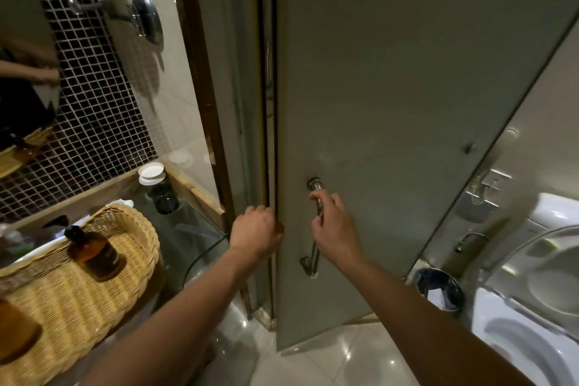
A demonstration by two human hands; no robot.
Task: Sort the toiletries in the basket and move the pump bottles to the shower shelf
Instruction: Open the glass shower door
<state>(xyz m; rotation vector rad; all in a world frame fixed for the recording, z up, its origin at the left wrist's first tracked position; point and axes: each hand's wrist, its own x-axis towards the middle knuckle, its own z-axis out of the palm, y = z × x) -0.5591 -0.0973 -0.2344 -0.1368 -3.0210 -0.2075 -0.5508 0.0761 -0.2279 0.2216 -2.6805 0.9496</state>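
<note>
A woven wicker basket sits on the glass counter at lower left. An amber pump bottle with a black pump stands inside it, and part of another amber bottle shows at the left edge. My right hand is closed around the vertical metal door handle of the frosted shower door. My left hand is curled at the door's left edge. A bit of amber-brown shows at its fingertips; what it grips is hidden. The shower shelf is out of sight.
A dark jar with a white lid stands on the glass counter beside the brown door frame. A metal waste bin and a white toilet stand to the right of the door. A mirror hangs at upper left.
</note>
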